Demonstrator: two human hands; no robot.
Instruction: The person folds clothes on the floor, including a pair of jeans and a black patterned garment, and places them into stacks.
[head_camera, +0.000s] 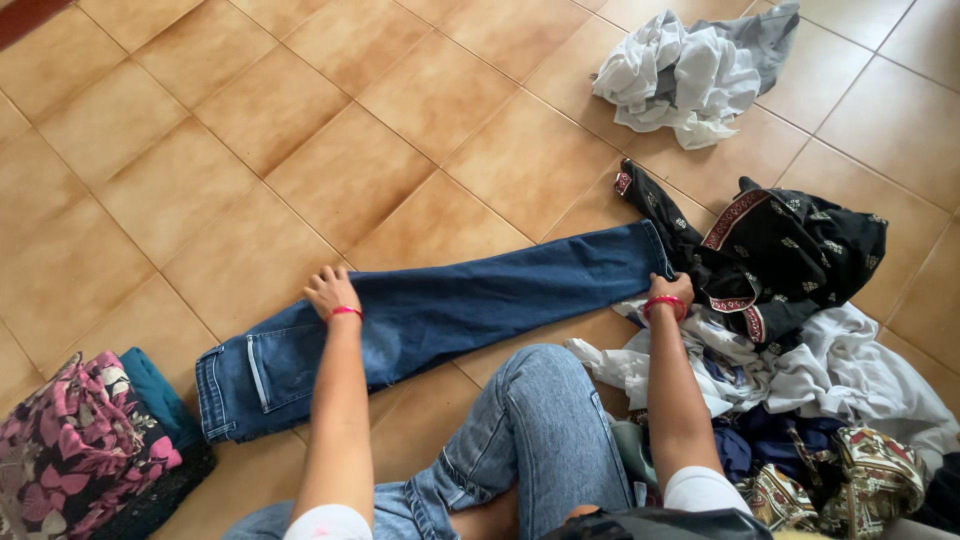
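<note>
Dark blue jeans (440, 315) lie folded lengthwise on tiled floor (300, 150). Left hand (330, 292) flat, fingers spread, near waistband; right hand (672, 290) clamped on hem.

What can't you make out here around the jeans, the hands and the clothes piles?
Head view only:
- Right hand: fingers curl over the hem of the dark jeans, so its grip is hidden.
- Left hand: palm is down on the jeans; nothing under it shows.
- Folded stack: cut off by the left and bottom edges.
- Unfolded pile: garments overlap and run past the right edge, so no count is possible.
</note>
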